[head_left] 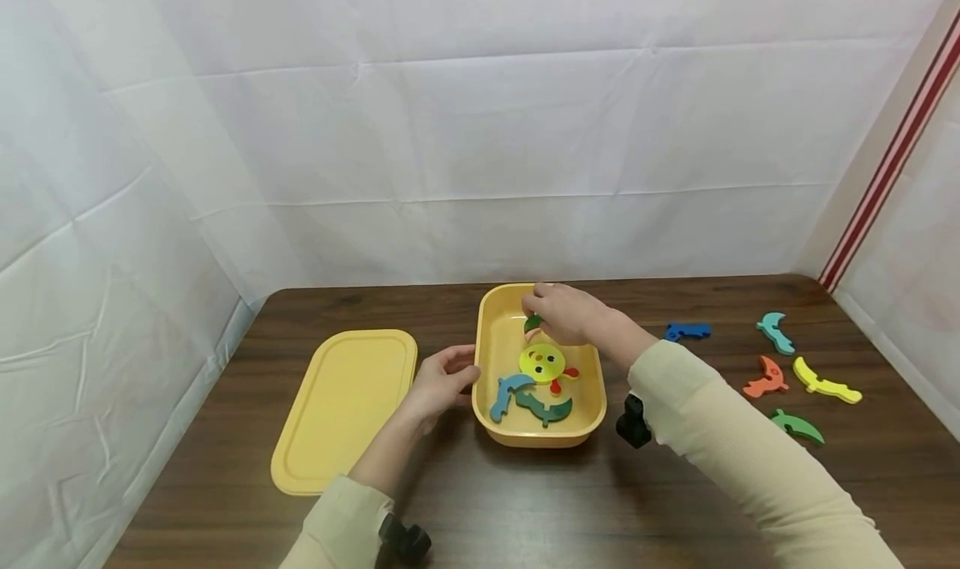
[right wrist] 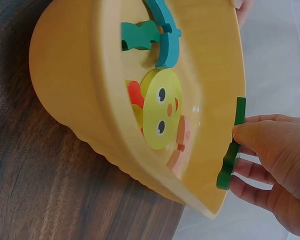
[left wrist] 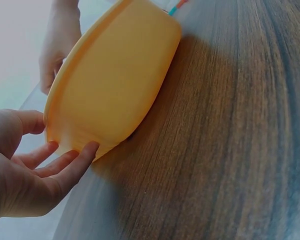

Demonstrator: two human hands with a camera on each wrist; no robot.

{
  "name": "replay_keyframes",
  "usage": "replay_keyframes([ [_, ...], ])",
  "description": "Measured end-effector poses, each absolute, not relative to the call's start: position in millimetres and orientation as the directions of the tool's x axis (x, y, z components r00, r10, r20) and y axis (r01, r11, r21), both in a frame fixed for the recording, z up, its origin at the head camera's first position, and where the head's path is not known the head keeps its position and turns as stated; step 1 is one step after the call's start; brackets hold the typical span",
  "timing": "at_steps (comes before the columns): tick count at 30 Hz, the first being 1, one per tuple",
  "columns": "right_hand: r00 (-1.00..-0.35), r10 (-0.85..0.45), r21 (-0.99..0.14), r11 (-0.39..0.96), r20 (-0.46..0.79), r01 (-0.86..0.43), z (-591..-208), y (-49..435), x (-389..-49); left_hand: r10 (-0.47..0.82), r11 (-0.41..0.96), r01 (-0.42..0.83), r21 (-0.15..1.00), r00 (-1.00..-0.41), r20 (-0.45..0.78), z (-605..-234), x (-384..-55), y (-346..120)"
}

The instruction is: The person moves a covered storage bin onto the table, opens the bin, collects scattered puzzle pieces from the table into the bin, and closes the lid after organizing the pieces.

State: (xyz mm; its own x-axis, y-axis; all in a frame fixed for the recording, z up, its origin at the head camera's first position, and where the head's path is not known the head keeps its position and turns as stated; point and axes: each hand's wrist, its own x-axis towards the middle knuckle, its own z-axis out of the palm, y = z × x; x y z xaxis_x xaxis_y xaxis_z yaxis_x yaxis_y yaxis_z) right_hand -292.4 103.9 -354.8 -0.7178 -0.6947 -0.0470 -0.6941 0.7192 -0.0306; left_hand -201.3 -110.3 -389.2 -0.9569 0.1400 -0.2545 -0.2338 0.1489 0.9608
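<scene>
A yellow plastic bin [head_left: 491, 319] stands in the middle of the table. Inside lie a round yellow face piece [head_left: 542, 363] with red feet, a blue notched piece [head_left: 510, 394], a dark green crescent-shaped piece [head_left: 545, 409] and a pink piece [right wrist: 182, 142]. At the bin's left side, my left hand [head_left: 441, 384] touches the outer wall with spread fingertips [left wrist: 92, 146], its thumb near the rim. Over the bin's far end, my right hand [head_left: 564, 312] pinches a green notched piece [right wrist: 232, 150] between thumb and fingers. The head view mostly hides that piece.
Left of the bin lies a flat yellow lid [head_left: 345, 411]. On the right are a dark blue piece [head_left: 687, 331], a turquoise piece [head_left: 776, 333], an orange piece [head_left: 766, 378], a yellow piece [head_left: 825, 383] and a green piece [head_left: 798, 426]. White cloth [head_left: 480, 136] hangs behind the table.
</scene>
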Motion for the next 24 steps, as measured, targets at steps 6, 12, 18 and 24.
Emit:
replay_keyframes([
  [6,-0.722,-0.689,-0.028,0.724,-0.061,-0.689,-356,104,-292,0.141,0.149,-0.231,0.961,-0.957,-0.252,-390,-202,-111],
  [12,-0.747,-0.661,-0.042,0.75,-0.075,-0.66,-357,106,-292,0.15,0.146,-0.229,0.963,-0.957,-0.25,-390,-202,-112],
  [18,-0.748,-0.66,-0.047,0.751,-0.07,-0.658,-356,111,-290,0.147,0.152,-0.227,0.962,-0.957,-0.249,-389,-202,-112],
  [24,-0.748,-0.662,-0.064,0.749,-0.05,-0.659,-356,119,-289,0.151,0.146,-0.227,0.963,-0.957,-0.248,-390,-203,-112],
])
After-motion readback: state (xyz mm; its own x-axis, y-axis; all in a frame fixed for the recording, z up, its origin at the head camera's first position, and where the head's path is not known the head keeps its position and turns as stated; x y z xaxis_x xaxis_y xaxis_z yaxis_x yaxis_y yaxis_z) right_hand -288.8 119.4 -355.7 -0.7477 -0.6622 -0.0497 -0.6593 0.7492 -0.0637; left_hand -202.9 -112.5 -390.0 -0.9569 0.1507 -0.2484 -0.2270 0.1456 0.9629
